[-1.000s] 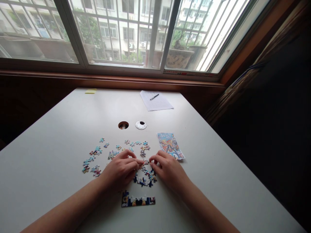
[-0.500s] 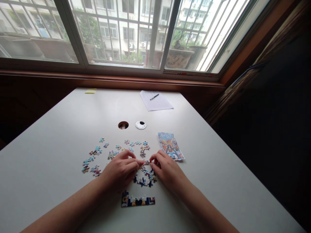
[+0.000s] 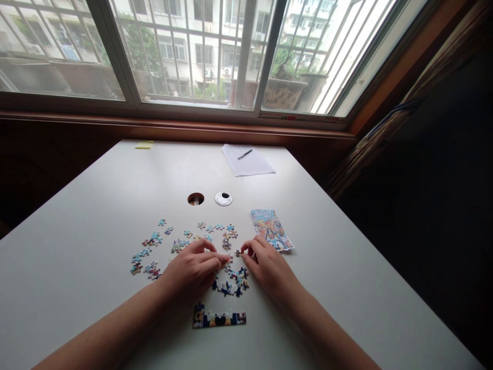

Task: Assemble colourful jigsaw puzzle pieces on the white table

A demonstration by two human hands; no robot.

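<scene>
My right hand [image 3: 267, 262] pinches a small jigsaw piece [image 3: 238, 253] between thumb and fingertips, just above the table. Across from it, my left hand [image 3: 194, 270] is closed, its fingertips on a reddish jigsaw piece [image 3: 230, 259]; the hand hides part of its grip. Loose dark blue and white jigsaw pieces [image 3: 227, 287] lie in a ring below the fingertips. Nearer me rests a joined strip of jigsaw [image 3: 219, 319], with a corner rising at its left end. More pieces [image 3: 179, 245] are scattered behind and left of my left hand.
A picture sheet [image 3: 271, 229] lies beyond my right hand. Further back on the white table [image 3: 96, 205] are a round hole [image 3: 195, 199], a metal cable cover [image 3: 223, 199], papers [image 3: 248, 164] with a pen [image 3: 245, 154], and a yellow note [image 3: 144, 145]. A barred window stands behind.
My right hand has drawn slightly up and right with the small piece, away from my left fingertips. The picture sheet has shifted slightly. My left hand stays nearly still.
</scene>
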